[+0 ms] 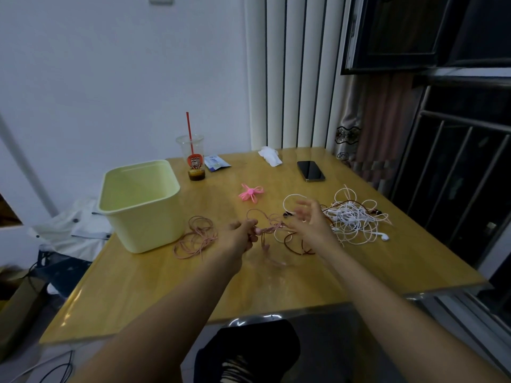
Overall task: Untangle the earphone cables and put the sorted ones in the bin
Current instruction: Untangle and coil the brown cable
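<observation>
Head view — left hand (243, 233) pinches pink earphone cable (269, 228); right hand (311, 221) fingers spread, empty. Ease loops apart beside the pinch, slowly.

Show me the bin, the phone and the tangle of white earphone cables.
bin (149, 233): head view, on its front wall.
phone (310, 170): head view, middle of its dark screen.
tangle of white earphone cables (352, 219): head view, centre of the tangle.
</observation>
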A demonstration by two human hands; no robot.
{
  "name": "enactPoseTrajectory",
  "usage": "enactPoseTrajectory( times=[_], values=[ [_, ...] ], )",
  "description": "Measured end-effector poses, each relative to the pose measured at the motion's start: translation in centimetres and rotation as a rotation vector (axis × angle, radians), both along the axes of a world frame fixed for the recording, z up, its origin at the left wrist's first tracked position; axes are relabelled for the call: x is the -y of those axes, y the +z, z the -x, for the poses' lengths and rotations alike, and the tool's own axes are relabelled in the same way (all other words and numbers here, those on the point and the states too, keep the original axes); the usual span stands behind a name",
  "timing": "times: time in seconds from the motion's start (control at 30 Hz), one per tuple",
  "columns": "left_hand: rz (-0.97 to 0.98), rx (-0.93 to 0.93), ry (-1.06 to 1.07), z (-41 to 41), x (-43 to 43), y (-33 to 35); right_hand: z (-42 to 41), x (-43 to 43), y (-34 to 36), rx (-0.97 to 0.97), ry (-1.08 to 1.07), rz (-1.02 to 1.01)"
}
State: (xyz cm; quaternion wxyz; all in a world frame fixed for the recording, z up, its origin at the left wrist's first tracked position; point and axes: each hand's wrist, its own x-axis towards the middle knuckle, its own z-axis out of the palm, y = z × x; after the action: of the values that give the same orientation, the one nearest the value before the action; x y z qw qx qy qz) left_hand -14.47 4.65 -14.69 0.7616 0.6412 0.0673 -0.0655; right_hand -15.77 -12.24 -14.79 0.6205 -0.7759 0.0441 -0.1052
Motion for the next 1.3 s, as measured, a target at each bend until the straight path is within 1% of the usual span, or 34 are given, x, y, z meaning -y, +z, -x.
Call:
enactPoseTrajectory(
  times=[0.03,0.07,0.1,0.17,0.2,0.23,0.27,0.37,0.4,0.47,0.53,0.6,0.7,0.73,0.8,0.87,0.93,0.97,1.0,1.1,1.2,1.3],
  values=[
    [-0.003,0.000,0.008,0.0,0.1,-0.1,0.1,-0.1,0.2,0.111,0.005,0.056],
    [-0.005,-0.001,0.021,-0.1,0.2,-0.1,0.2,-0.3,0.4,0.171,0.045,0.119],
    [-0.010,-0.002,0.033,0.0,0.2,-0.1,0.4,-0.6,0.7,0.166,0.120,0.183],
    [-0.044,0.008,0.035,0.1,0.3,0.0,0.4,-0.9,0.5,0.072,0.304,0.342],
    [-0.075,0.020,0.027,0.2,0.2,0.0,0.1,-1.0,0.0,0.046,0.356,0.404],
    [-0.105,0.032,0.020,0.2,0.1,-0.1,-0.2,-1.0,-0.4,0.046,0.369,0.409],
    [-0.124,0.042,0.017,0.3,0.0,-0.1,-0.2,-1.0,-0.7,0.058,0.358,0.352],
    [-0.140,0.048,0.034,0.4,-0.5,-0.1,-0.3,-0.5,-0.7,0.045,0.222,0.016],
    [-0.148,0.047,0.029,0.4,-0.7,0.0,-0.2,-0.2,-0.5,0.043,0.175,-0.057],
    [-0.197,0.057,-0.013,0.4,-0.8,0.2,-0.1,0.1,-0.2,0.051,0.141,-0.104],
    [-0.270,0.064,-0.067,0.6,-0.5,0.5,0.0,0.2,0.1,0.044,0.148,-0.104],
    [-0.349,0.061,-0.117,0.8,-0.2,0.6,0.0,0.3,0.3,0.024,0.143,-0.049],
    [-0.411,0.031,-0.157,0.8,-0.3,0.4,-0.3,0.7,0.6,-0.040,0.148,0.085],
    [-0.435,0.048,-0.161,0.7,-0.5,0.2,-0.3,0.8,0.5,-0.067,0.164,0.108],
    [-0.533,0.141,-0.177,0.7,-0.5,0.0,0.0,1.0,0.7,-0.142,0.247,0.144],
    [-0.636,0.229,-0.184,0.7,-0.4,-0.2,0.3,0.8,0.9,-0.206,0.356,0.278],
    [-0.695,0.256,-0.200,0.9,-0.3,-0.3,0.4,0.8,0.7,-0.184,0.426,0.447],
    [-0.704,0.261,-0.219,0.9,-0.3,-0.3,0.3,0.7,0.6,-0.149,0.419,0.467],
    [-0.705,0.263,-0.238,1.0,-0.4,-0.2,0.3,0.8,0.4,-0.114,0.393,0.438],
    [-0.706,0.284,-0.240,1.0,-0.5,-0.1,0.3,1.1,0.4,-0.059,0.271,0.266],
    [-0.687,0.306,-0.191,1.5,-0.3,0.4,0.7,1.4,0.4,-0.067,0.159,0.211],
    [-0.655,0.315,-0.149,1.8,-0.3,0.5,0.6,1.8,0.1,-0.084,0.008,0.076]
  ],
)
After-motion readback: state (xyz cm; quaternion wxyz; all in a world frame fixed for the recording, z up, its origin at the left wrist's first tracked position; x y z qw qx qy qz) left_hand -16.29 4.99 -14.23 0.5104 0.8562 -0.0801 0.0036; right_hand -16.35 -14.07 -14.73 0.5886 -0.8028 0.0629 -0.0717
